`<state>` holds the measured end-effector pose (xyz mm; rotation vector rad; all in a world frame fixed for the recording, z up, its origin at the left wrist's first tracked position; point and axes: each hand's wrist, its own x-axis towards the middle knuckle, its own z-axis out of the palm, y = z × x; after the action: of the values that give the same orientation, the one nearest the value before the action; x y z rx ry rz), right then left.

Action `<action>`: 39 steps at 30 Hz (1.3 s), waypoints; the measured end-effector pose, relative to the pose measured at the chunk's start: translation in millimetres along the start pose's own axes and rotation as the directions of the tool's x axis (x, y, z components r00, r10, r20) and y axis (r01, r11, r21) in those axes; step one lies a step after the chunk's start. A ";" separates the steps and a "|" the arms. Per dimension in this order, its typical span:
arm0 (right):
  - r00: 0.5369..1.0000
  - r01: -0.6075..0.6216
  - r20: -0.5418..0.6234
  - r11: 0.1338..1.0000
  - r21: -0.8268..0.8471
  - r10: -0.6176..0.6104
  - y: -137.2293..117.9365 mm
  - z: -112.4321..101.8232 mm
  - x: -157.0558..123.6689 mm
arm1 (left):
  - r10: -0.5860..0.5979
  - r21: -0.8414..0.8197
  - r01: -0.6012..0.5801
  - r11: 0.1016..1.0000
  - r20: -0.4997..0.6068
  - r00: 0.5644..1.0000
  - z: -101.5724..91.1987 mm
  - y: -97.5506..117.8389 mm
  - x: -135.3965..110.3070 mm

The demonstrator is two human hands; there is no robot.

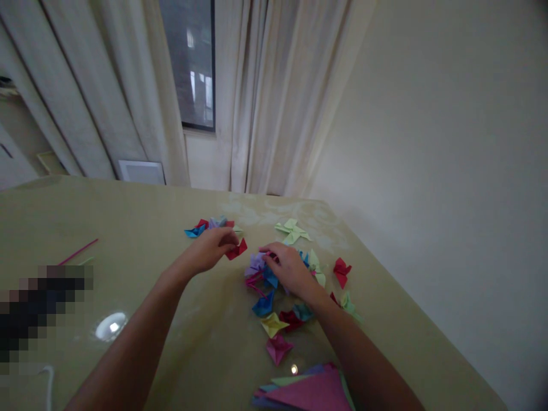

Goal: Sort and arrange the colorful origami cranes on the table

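My left hand [213, 248] reaches forward over the table [128, 228], its fingers curled round a red folded paper piece [237, 250]. A small cluster of blue, red and purple folded pieces [205, 225] lies just beyond it. My right hand [287, 265] rests palm down on a heap of folded paper pieces [261, 274], fingers pinched at a purple one [256, 263]. Blue [262, 305], yellow [273, 324] and pink [278, 348] pieces lie nearer me.
A stack of flat coloured paper sheets [308, 391] lies at the near edge. A pale green folded piece [292, 230] and a red one [341, 271] sit toward the right edge. A pink stick [77, 251] lies at left. Curtains [257, 97] and a window [188, 63] stand behind.
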<state>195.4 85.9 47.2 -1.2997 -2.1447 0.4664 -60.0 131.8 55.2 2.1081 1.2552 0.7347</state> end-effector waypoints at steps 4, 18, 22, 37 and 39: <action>0.991 0.014 -0.131 0.963 0.270 0.022 -15.2 -11.2 -0.6 | 0.093 -0.264 -0.088 0.960 0.006 0.996 -5.2 29.8 -6.8; 0.963 0.154 0.215 0.987 0.047 -0.161 -51.3 -90.7 -27.7 | 0.035 0.301 0.105 0.948 -0.425 0.904 37.6 -35.0 1.4; 0.960 0.150 0.242 0.989 -0.009 -0.143 -52.3 -101.9 -35.4 | 0.038 0.442 0.173 0.880 -0.429 0.903 57.0 -69.8 -5.2; 0.984 0.034 0.178 0.950 -0.311 0.023 -50.9 -89.7 -24.6 | 0.012 0.177 0.067 0.982 -0.414 0.910 53.0 -63.3 3.6; 0.961 -0.004 0.244 0.891 -0.455 0.130 -43.1 -74.5 -17.5 | -0.034 0.063 0.067 0.996 -0.427 0.904 53.1 -56.4 7.9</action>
<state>219.8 50.2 123.6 -1.6450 -2.5458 0.1778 -52.3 150.8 -19.9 2.0288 1.5801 1.1882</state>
